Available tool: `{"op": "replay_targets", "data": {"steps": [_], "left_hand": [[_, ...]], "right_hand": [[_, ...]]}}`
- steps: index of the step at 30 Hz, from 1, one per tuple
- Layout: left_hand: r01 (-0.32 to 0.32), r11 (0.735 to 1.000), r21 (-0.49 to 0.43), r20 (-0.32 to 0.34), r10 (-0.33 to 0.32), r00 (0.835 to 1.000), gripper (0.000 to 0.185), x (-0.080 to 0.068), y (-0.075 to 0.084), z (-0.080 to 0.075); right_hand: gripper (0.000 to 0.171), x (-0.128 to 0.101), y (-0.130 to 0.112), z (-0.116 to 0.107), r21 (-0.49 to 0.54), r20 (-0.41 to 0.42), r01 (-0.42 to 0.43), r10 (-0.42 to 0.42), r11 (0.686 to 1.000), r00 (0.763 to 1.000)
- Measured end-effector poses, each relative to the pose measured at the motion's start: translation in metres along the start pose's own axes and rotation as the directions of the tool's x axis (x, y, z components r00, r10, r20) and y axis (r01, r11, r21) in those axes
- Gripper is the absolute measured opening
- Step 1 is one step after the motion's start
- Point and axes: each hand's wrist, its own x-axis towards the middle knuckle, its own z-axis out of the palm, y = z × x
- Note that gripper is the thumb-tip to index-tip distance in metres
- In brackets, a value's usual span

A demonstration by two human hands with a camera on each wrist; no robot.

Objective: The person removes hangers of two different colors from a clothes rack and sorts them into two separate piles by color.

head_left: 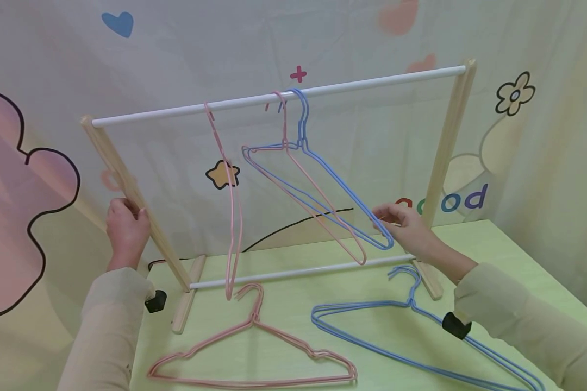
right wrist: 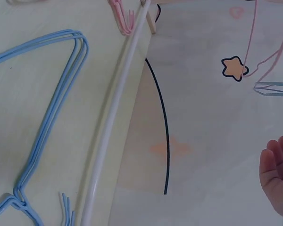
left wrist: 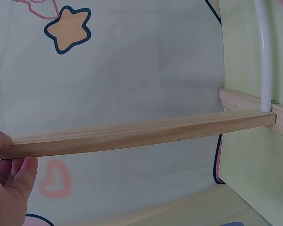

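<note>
My left hand [head_left: 128,225] grips the left wooden post [left wrist: 132,134] of a clothes rack, thumb on one side and fingers on the other. My right hand [head_left: 403,225] is beside the lower right corner of the blue hangers [head_left: 344,179] on the rack. Its fingers [right wrist: 269,162] are loosely bent, overlapping that corner in the head view. From the white top rod [head_left: 372,83] also hang a pink hanger [head_left: 231,217] on the left, turned nearly edge-on, and another pink hanger [head_left: 323,190] against the blue ones.
On the pale green table [head_left: 274,336] lie a stack of pink hangers [head_left: 254,385] and a stack of blue hangers [head_left: 372,339], in front of the rack. A white lower rod [head_left: 298,271] joins the posts near the wooden feet [head_left: 188,298]. A printed curtain [head_left: 372,43] hangs behind.
</note>
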Motion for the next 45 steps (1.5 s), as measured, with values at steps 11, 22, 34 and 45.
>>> {"op": "replay_targets", "data": {"steps": [11,22,34,45], "left_hand": [[0.012,1.000,0.004,0.010,-0.012,1.000,0.029,0.001,-0.001,-0.001],[0.028,1.000,0.011,0.023,-0.028,0.999,0.030,0.000,0.000,-0.003],[0.014,1.000,0.010,0.005,-0.014,1.000,0.029,0.000,0.001,-0.001],[0.006,1.000,0.011,0.010,-0.007,1.000,0.029,0.000,0.001,-0.001]], "right_hand": [[0.020,0.011,-0.029,-0.012,0.154,0.060,-0.072,0.064,0.985,0.996],[0.040,0.024,-0.048,-0.017,0.171,0.206,-0.197,0.161,0.965,0.965],[0.018,0.036,-0.056,-0.018,0.167,0.299,-0.284,0.226,0.944,0.927],[0.004,0.037,-0.057,-0.022,0.176,0.284,-0.192,0.137,0.965,0.949]]}}
